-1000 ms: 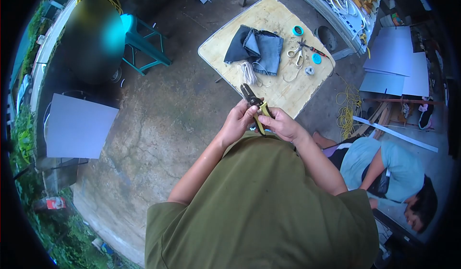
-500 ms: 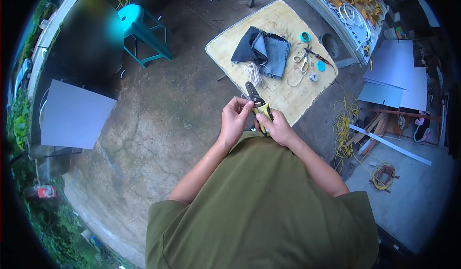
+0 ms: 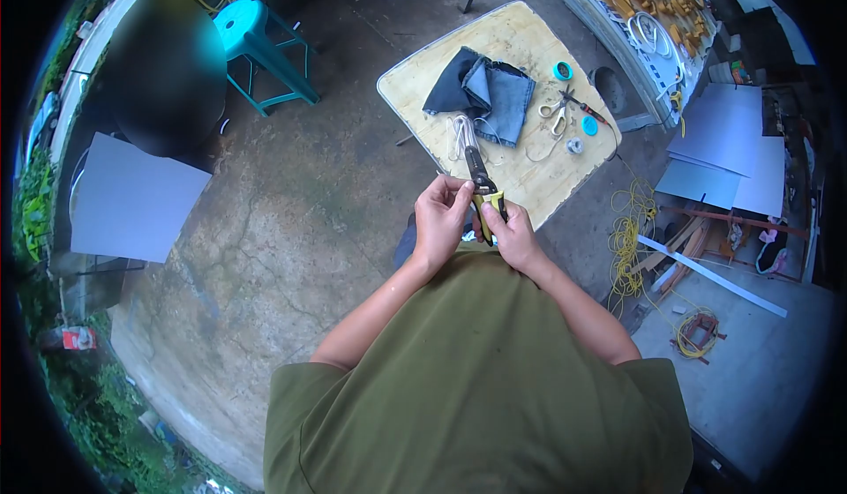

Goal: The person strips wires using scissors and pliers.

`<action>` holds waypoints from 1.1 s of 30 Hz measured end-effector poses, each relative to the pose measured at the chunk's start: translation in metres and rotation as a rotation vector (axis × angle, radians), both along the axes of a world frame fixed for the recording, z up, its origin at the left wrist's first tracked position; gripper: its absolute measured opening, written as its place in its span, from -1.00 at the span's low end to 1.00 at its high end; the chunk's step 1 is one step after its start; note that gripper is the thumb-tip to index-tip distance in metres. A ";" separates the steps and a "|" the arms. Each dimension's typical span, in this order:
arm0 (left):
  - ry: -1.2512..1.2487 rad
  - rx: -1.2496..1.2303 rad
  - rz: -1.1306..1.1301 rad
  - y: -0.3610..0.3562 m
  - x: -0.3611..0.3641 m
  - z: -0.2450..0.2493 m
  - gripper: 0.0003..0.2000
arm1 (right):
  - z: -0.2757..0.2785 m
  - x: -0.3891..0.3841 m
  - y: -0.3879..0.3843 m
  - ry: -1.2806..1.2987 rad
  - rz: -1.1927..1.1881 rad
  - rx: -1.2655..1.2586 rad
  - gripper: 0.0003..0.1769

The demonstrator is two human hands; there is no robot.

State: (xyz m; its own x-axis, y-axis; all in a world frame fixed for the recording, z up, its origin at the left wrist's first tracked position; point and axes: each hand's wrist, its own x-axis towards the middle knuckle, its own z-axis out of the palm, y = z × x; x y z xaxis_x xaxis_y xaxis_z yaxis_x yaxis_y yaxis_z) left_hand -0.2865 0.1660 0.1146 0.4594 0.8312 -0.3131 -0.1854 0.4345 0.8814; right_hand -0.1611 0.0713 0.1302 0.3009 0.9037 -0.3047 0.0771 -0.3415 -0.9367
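My right hand [image 3: 515,236] is wrapped round the yellow-and-black handles of wire strippers [image 3: 480,179], whose dark jaws point away from me over the table's near edge. My left hand [image 3: 444,216] is closed beside the pivot, thumb and forefinger pinched together at the tool. Whatever lies in that pinch is too small to make out. Just beyond the jaws, a bundle of white cord [image 3: 460,132] lies on the wooden table [image 3: 423,71]. Folded blue denim [image 3: 507,101] lies behind the cord.
On the table's right side are scissors [image 3: 556,116], a red-and-black pen-like tool [image 3: 586,107], a teal tape roll [image 3: 562,71], a teal disc [image 3: 589,125] and a small spool [image 3: 574,145]. A teal stool [image 3: 265,57] stands at far left. Yellow cord [image 3: 628,238] lies on the floor at right.
The wire strippers have swung slightly to the right, their jaws now overlapping the white cord in view. Both hands have shifted a little rightward with them.
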 end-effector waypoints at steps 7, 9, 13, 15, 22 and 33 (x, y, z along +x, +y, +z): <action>0.087 -0.085 -0.030 -0.006 0.018 -0.016 -0.83 | 0.001 0.012 -0.009 -0.038 -0.019 0.018 -0.59; 0.070 -0.199 -0.057 -0.008 0.021 -0.011 -0.78 | 0.001 0.015 -0.012 0.080 -0.064 0.019 -0.61; 0.052 -0.244 0.000 -0.005 0.016 -0.011 -0.69 | 0.003 0.028 -0.013 0.397 -0.146 0.044 -0.70; 0.101 -0.008 -0.061 0.000 0.007 -0.017 -0.60 | 0.008 0.036 -0.017 0.414 -0.123 0.061 -0.76; 0.128 0.193 -0.238 0.025 0.005 0.011 -0.59 | 0.012 0.057 -0.035 0.134 -0.058 0.105 -0.58; 0.033 0.126 -0.231 0.026 0.034 0.034 -0.85 | 0.051 0.059 -0.044 0.052 0.032 0.043 -0.41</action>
State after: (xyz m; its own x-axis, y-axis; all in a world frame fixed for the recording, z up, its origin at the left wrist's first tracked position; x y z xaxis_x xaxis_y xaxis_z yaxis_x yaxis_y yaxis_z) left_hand -0.2526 0.1918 0.1484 0.6328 0.7388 -0.2319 -0.0644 0.3487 0.9350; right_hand -0.1017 0.0273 0.1815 0.2567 0.9251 -0.2798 0.0381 -0.2990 -0.9535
